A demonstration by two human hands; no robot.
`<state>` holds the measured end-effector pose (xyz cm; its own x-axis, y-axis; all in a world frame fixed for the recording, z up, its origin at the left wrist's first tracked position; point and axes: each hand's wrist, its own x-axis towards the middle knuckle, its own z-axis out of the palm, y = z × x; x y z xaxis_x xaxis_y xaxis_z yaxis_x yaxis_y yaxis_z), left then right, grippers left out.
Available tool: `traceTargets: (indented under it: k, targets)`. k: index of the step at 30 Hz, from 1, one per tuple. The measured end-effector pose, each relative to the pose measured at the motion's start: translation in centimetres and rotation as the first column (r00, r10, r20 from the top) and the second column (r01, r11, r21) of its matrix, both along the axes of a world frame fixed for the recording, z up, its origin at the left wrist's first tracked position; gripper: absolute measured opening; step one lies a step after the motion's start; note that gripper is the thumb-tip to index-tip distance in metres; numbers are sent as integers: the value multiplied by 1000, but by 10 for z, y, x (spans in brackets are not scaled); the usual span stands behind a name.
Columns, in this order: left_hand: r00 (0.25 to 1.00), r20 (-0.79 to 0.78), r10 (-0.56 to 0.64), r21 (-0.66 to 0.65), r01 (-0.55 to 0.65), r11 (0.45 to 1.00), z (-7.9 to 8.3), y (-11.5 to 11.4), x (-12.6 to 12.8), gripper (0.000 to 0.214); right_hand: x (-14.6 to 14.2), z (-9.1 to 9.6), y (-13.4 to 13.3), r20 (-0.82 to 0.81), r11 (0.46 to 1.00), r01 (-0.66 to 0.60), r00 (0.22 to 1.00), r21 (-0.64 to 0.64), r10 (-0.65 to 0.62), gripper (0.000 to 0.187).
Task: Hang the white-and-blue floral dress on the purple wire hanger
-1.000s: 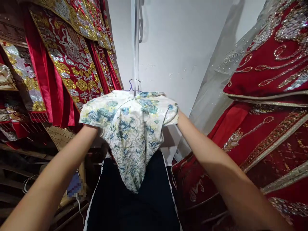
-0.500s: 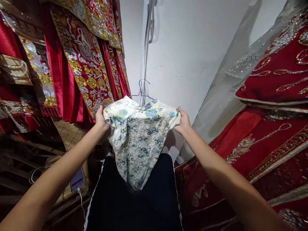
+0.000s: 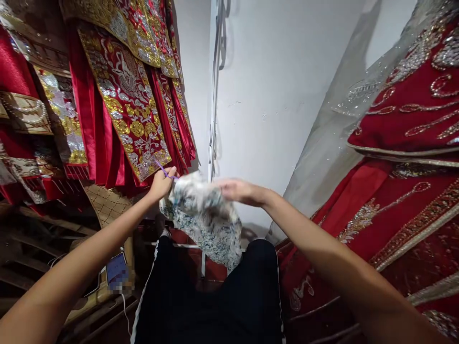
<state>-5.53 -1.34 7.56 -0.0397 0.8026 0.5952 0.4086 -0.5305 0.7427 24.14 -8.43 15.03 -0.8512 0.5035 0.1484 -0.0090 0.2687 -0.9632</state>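
Observation:
A short-sleeved floral shirt (image 3: 210, 239), white with blue-green and yellow flowers, hangs bunched and partly blurred above my knees. My left hand (image 3: 160, 185) is closed on a thin purple hanger (image 3: 161, 167) at the shirt's upper left, with the hook end sticking out above the fingers. At the upper right of the cloth is my right hand (image 3: 238, 191), its fingers smeared by motion, so whether they grip the fabric is unclear. The rest of the hanger is hidden by the shirt.
Red gowns with gold and silver embroidery (image 3: 132, 110) hang at the left. A beaded red gown (image 3: 405, 191) and sheer white fabric (image 3: 319, 134) fill the right. A metal pole (image 3: 214, 95) stands by the white wall. A phone (image 3: 117, 271) with a cable lies lower left.
The shirt, earlier spread wide by both sleeves, is now bunched and turned. My left hand has shifted from the sleeve to the hanger; my right hand has moved inward, left.

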Motion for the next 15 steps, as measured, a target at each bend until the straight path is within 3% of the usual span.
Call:
traceTargets:
  k: [1, 2, 3, 4, 5, 6, 7, 9, 10, 12, 14, 15]
  targets:
    - [998, 50, -34, -1, 34, 999, -2, -2, 8, 49, 2, -4, -6, 188, 988, -156, 970, 13, 151, 48]
    - [993, 101, -61, 14, 60, 998, -3, -4, 16, 51, 4, -10, -8, 337, 972, -231, 919, 42, 204, 53]
    - [986, 143, -81, 38, 76, 996, -2, -7, 26, 53, 6, -16, -6, 445, 968, -223, 883, 117, 149, 59]
    - [978, 178, -105, 62, 95, 994, 1, -10, 37, 54, 7, -25, -2, 501, 957, -147, 865, 250, 2, 65]
    - [966, 224, -132, 82, 116, 990, 5, -15, 49, 55, 8, -36, 3, 491, 905, -28, 847, 425, -205, 74]
    - [943, 284, -171, 95, 150, 984, 11, -20, 61, 56, 7, -49, 10, 422, 797, 88, 811, 598, -406, 87]
    - [906, 358, -226, 96, 206, 974, 17, -27, 74, 58, 6, -62, 16, 317, 656, 175, 766, 734, -559, 102]
    - [773, 524, -359, 74, 378, 923, 32, -42, 100, 63, 0, -86, 26, 109, 397, 254, 710, 882, -696, 123]
    - [687, 596, -415, 61, 477, 877, 38, -49, 111, 64, -3, -96, 28, 23, 297, 270, 704, 916, -710, 124]
    - [538, 690, -484, 36, 643, 765, 49, -58, 126, 56, -7, -107, 30, -118, 152, 310, 704, 939, -701, 114]
    - [479, 716, -509, -9, 735, 678, 53, -59, 129, 34, -3, -108, 29, -196, 88, 359, 681, 929, -706, 99]
    - [497, 715, -492, -46, 736, 676, 52, -57, 126, 24, 3, -106, 29, -210, 77, 379, 657, 922, -724, 94]
